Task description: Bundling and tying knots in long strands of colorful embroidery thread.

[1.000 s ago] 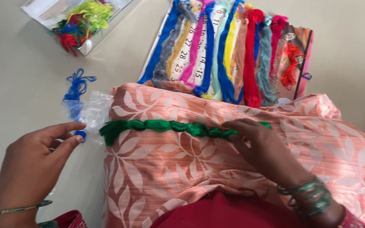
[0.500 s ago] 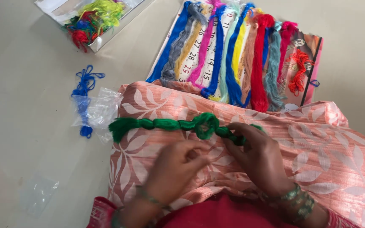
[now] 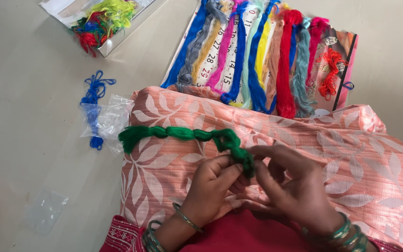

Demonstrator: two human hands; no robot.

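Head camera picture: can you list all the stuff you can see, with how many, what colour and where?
green thread skein: one, green, on the cushion, its right end in both hands
cushion: one, peach with white leaves, on the lap
thread card: one, many colours of skeins in a row, above the cushion
blue thread: one bundle, blue, partly in a clear bag left of the cushion
box of thread scraps: one, mixed colours, top left
empty clear bag: one, see-through, bottom left on the floor
left hand: pinching the green skein, bangles on wrist
right hand: fingers at the same end, green bangles
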